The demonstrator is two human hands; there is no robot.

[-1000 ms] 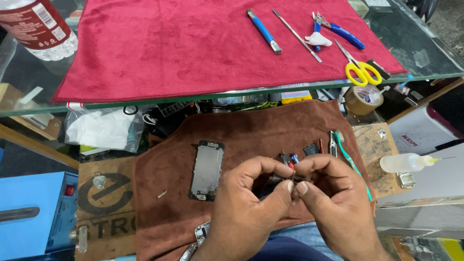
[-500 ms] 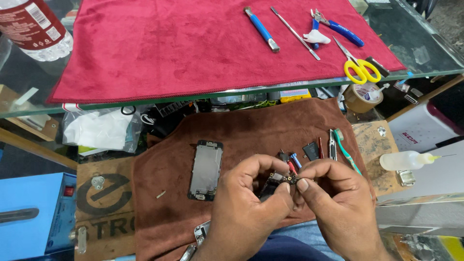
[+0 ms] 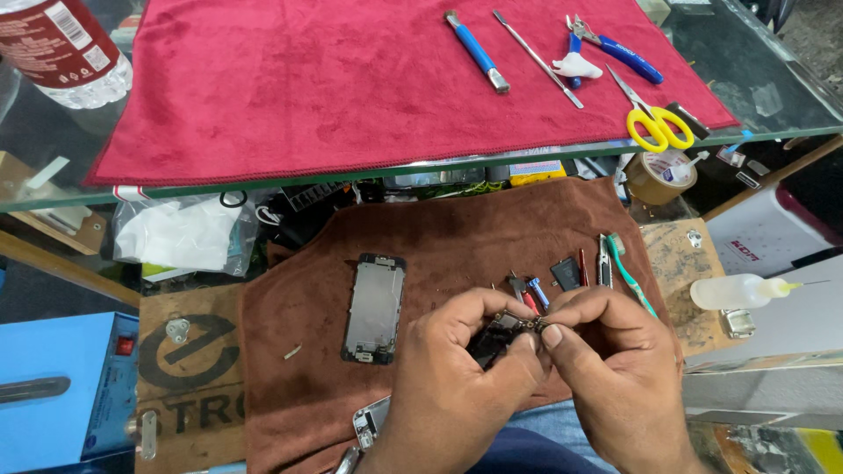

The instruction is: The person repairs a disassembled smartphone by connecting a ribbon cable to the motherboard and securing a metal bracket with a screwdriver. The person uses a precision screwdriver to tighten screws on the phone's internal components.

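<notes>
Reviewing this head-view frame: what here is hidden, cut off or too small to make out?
- Small dark part pinched between left hand and right hand: fingers cover most of it; its kind is unclear.
- Metal piece on the brown cloth: partly behind the left wrist.
- Bottle: cut off by the top-left edge.
- Tools behind the knuckles: tips hidden.

Glass shelf (image 3: pixel 773 88) across the top, red towel (image 3: pixel 351 79) spread over it. Below, brown cloth (image 3: pixel 457 237) covers a worn wooden bench (image 3: pixel 676 254). Blue machine (image 3: pixel 61 386) at lower left, cardboard (image 3: pixel 184 351) beside it. White box (image 3: pixel 773 237) at right. Even, soft light; no walls or windows visible.
</notes>
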